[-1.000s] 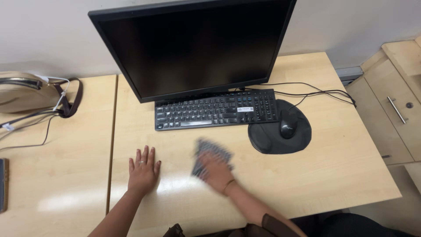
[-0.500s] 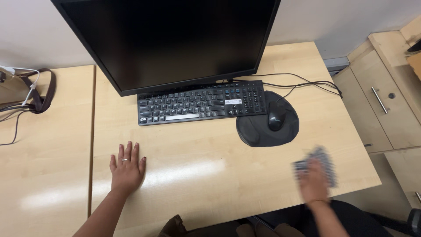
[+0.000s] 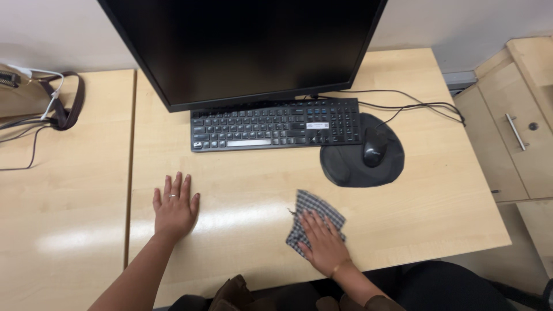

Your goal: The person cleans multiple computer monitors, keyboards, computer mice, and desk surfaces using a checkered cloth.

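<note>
My right hand (image 3: 324, 243) presses flat on a checked black-and-white cloth (image 3: 309, 214) that lies on the light wooden desk (image 3: 438, 190), near the front edge and below the keyboard. My left hand (image 3: 174, 207) rests palm down on the desk to the left, fingers spread, with a ring on one finger and nothing under it. A black keyboard (image 3: 276, 124) lies behind both hands, under a large dark monitor (image 3: 242, 46).
A black mouse (image 3: 374, 154) sits on a dark round mouse pad (image 3: 362, 160) right of the keyboard, with cables (image 3: 415, 106) trailing behind. A second desk (image 3: 63, 190) adjoins on the left with a bag strap (image 3: 63, 103) and wires. A wooden drawer cabinet (image 3: 515, 132) stands at the right.
My right hand swept the cloth from the desk's middle to its right front edge, then back toward the middle. My left hand stayed planted. The view shifted slightly.
</note>
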